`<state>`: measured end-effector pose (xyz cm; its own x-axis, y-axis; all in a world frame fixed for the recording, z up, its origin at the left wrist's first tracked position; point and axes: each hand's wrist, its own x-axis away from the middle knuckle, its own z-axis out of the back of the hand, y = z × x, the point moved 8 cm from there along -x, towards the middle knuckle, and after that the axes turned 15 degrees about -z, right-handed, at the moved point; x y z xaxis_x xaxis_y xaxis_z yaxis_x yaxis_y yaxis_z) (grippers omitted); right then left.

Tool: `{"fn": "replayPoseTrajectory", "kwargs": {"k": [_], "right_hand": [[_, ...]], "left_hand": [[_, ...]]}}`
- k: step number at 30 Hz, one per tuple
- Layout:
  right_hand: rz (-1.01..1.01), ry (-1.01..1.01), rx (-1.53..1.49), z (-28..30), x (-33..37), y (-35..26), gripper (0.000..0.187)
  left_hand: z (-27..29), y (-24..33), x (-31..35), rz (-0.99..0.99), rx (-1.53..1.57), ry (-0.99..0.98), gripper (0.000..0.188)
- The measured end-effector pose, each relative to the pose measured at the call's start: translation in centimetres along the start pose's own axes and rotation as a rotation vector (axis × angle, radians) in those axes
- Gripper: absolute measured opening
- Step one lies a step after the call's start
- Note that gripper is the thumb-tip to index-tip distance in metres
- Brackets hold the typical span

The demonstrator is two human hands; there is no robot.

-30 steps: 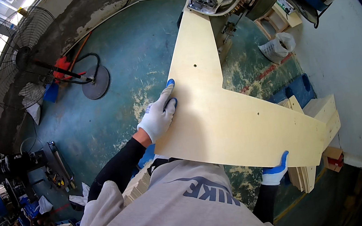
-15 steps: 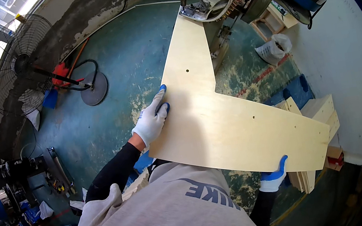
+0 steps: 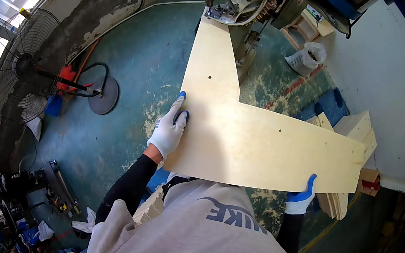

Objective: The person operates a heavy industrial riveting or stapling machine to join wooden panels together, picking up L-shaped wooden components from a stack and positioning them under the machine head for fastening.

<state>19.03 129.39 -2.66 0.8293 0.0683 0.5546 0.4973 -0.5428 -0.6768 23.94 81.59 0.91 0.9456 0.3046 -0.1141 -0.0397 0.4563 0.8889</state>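
A large L-shaped plywood panel (image 3: 236, 126) with a few small holes lies across in front of me. Its far tip sits under the head of a machine (image 3: 222, 11), which has a row of copper-coloured pieces along a curved track. My left hand (image 3: 169, 131), in a white glove with blue fingertips, grips the panel's left edge, thumb and fingers on the top face. At the near right edge, my right hand (image 3: 301, 199) holds the panel from below; its gloved thumb lies on top and the other fingers are hidden.
A black wire fan (image 3: 23, 67) on a round base (image 3: 105, 96) stands at the left. Stacked wooden pieces (image 3: 354, 127) sit at the right beneath the panel. Beyond them are a white sack (image 3: 306, 58), a wooden box (image 3: 303, 27) and a white wall (image 3: 390, 83).
The panel's near right end has shifted slightly left, and my right hand has moved with it. My left hand keeps its hold on the edge. The panel's far tip remains under the machine head.
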Motion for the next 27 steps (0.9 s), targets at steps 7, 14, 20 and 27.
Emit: {"fn": "replayPoseTrajectory", "kwargs": {"k": [7, 14, 20, 27], "right_hand": [[-0.009, -0.034, -0.095, 0.6, -1.2, 0.7, 0.054], [0.080, -0.047, -0.034, 1.3, -1.8, 0.1, 0.052], [0.089, -0.037, -0.015, -2.8, -3.5, 0.1, 0.051], [0.174, 0.025, 0.099, -9.6, -11.3, -0.1, 0.046]], "left_hand": [[-0.2, -0.2, 0.2, 0.021, 0.025, -0.024, 0.053], [-0.4, 0.4, 0.3, 0.049, 0.071, 0.015, 0.052], [2.4, 1.0, -4.2, -0.049, 0.071, 0.089, 0.051], [4.6, -3.5, -17.3, 0.012, 0.037, -0.015, 0.051]]}}
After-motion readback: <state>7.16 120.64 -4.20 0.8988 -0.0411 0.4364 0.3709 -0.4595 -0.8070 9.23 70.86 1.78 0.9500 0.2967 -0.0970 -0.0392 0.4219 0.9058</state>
